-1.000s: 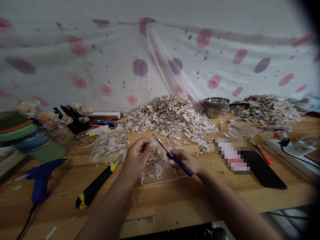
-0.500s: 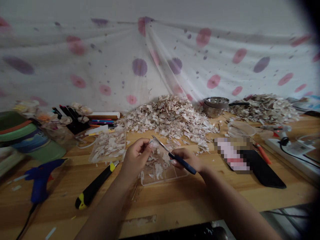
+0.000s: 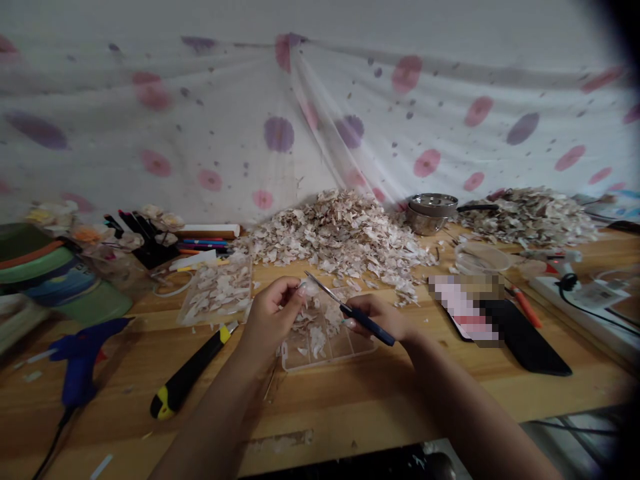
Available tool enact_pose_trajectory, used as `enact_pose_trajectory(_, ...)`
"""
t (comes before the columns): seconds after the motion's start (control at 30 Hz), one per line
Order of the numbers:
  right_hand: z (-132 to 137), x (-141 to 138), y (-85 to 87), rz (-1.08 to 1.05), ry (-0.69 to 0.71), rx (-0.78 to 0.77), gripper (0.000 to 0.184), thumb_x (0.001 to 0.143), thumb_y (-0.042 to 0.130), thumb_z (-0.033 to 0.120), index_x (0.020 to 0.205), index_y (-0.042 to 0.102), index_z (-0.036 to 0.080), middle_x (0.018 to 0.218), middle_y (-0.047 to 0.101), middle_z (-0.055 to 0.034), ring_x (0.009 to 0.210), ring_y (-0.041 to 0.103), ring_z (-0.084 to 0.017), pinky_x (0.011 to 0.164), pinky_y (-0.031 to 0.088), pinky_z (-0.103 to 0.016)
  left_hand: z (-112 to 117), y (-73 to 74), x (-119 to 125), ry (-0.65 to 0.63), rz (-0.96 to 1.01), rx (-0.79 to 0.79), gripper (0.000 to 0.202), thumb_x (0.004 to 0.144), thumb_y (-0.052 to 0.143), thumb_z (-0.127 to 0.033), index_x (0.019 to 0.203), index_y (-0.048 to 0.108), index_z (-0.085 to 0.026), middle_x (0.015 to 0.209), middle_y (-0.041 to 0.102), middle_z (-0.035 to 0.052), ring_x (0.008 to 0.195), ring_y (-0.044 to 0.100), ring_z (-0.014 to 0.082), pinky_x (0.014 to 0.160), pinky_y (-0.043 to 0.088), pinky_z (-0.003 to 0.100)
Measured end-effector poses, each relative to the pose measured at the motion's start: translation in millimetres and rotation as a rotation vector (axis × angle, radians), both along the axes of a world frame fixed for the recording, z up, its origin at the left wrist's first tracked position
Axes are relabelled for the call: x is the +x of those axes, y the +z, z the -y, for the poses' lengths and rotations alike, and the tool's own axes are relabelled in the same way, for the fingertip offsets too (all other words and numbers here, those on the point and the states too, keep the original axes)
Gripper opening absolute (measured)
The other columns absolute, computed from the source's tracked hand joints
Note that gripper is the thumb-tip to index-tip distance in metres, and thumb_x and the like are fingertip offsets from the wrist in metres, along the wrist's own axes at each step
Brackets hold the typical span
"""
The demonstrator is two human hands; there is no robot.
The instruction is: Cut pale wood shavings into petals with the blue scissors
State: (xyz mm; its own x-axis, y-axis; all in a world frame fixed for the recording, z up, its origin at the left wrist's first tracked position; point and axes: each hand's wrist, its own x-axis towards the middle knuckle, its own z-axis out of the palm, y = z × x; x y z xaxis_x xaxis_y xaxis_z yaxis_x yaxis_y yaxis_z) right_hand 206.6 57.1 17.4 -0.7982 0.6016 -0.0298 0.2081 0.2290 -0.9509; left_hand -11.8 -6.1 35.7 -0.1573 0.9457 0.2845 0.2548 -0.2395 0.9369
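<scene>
My left hand (image 3: 274,312) is closed in a pinch at the middle of the bench, and a small pale flake (image 3: 311,289) shows at its fingertips, mostly hidden. Dark-blue-handled scissors (image 3: 367,325) are gripped in my right hand (image 3: 383,315). Their narrow metal blades point up and left, the tips close to the left fingertips. Below both hands lies a clear divided plastic box (image 3: 325,360) with pale flakes in some compartments. Behind it rises a large heap of dry, whitish flakes (image 3: 340,233).
To the left are a blue glue gun (image 3: 83,360), a black-and-yellow utility knife (image 3: 195,370) and a tray of flakes (image 3: 220,290). At right lie a phone (image 3: 465,313), a black case (image 3: 535,340) and a white power strip (image 3: 580,313). Metal bowls (image 3: 430,213) stand behind.
My right hand and the scissors have shifted very slightly to the right. The left hand keeps its pinch in the same place.
</scene>
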Motion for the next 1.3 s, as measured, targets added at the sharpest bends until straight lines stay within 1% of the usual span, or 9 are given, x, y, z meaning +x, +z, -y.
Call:
enact_pose_trajectory(0.13,-2,3,-1.7,-0.004,0.004,0.033,0.045,0.073,0.064,0.057,0.066,0.047,0.016,0.052,0.039,0.0066,0.045,0.035,-0.006,0.04,0.024,-0.017,-1,-0.3,0,-0.008,-0.003,-0.019,0.023,0.079,0.06,-0.04,0.082,0.062,-0.017,0.064,0.057,-0.0017,0.058,0.051,0.0116,0.056,0.04,0.023)
enact_pose_trajectory(0.43,-7,9,-2.2,0.035,0.019,0.029,0.038,0.075,0.063,0.051,0.069,0.05,0.016,0.054,0.042,0.0057,0.046,0.04,-0.007,0.041,0.028,-0.018,-1,-1.6,-1,-0.041,-0.003,-0.015,0.022,0.08,0.059,-0.039,0.082,0.061,-0.017,0.063,0.057,-0.0014,0.058,0.051,0.012,0.057,0.04,0.024)
enact_pose_trajectory(0.63,-13,18,-4.1,0.103,0.034,0.13,0.034,0.078,0.062,0.047,0.071,0.052,0.015,0.054,0.045,0.005,0.047,0.042,-0.007,0.042,0.029,-0.018,-2,-0.9,-1,-0.083,0.008,-0.033,0.02,0.078,0.06,-0.037,0.079,0.061,-0.017,0.062,0.057,-0.0014,0.058,0.052,0.0123,0.057,0.041,0.024)
enact_pose_trajectory(0.73,-14,21,-2.7,0.125,0.032,0.16,0.034,0.078,0.062,0.047,0.069,0.053,0.015,0.053,0.046,0.005,0.046,0.041,-0.007,0.041,0.029,-0.017,-3,-1.3,-1,-0.095,-0.002,-0.039,0.019,0.078,0.06,-0.036,0.08,0.061,-0.017,0.062,0.057,-0.0013,0.058,0.052,0.0124,0.057,0.041,0.024)
enact_pose_trajectory(0.83,-13,22,1.7,0.135,0.027,0.145,0.035,0.076,0.062,0.047,0.066,0.052,0.015,0.051,0.046,0.005,0.044,0.041,-0.007,0.04,0.029,-0.017,-3,-1.0,-1,-0.108,-0.013,-0.053,0.019,0.078,0.059,-0.036,0.079,0.061,-0.017,0.062,0.057,-0.0014,0.058,0.052,0.0126,0.057,0.041,0.024)
enact_pose_trajectory(1.0,-11,23,7.2,0.149,0.036,0.072,0.035,0.076,0.063,0.047,0.065,0.052,0.015,0.049,0.048,0.0047,0.043,0.044,-0.007,0.04,0.033,-0.018,-3,0.9,0,-0.121,-0.06,-0.059,0.017,0.077,0.058,-0.035,0.077,0.06,-0.017,0.061,0.056,-0.0018,0.058,0.052,0.0128,0.057,0.04,0.024)
enact_pose_trajectory(1.2,-14,26,6.8,0.168,0.051,0.071,0.034,0.076,0.063,0.044,0.063,0.05,0.016,0.047,0.049,0.0049,0.041,0.045,-0.007,0.038,0.033,-0.017,-5,-1.9,-2,-0.133,-0.14,-0.083,0.017,0.079,0.056,-0.033,0.081,0.061,-0.018,0.063,0.057,-0.0011,0.059,0.052,0.0136,0.058,0.041,0.026)
enact_pose_trajectory(1.3,-16,28,5.1,0.195,0.048,0.002,0.034,0.076,0.064,0.045,0.064,0.052,0.016,0.047,0.049,0.0054,0.039,0.045,-0.007,0.037,0.035,-0.017,-6,-3.9,-3,-0.136,-0.176,-0.101,0.018,0.08,0.054,-0.034,0.081,0.061,-0.017,0.063,0.058,-0.0012,0.06,0.053,0.0138,0.059,0.04,0.026)
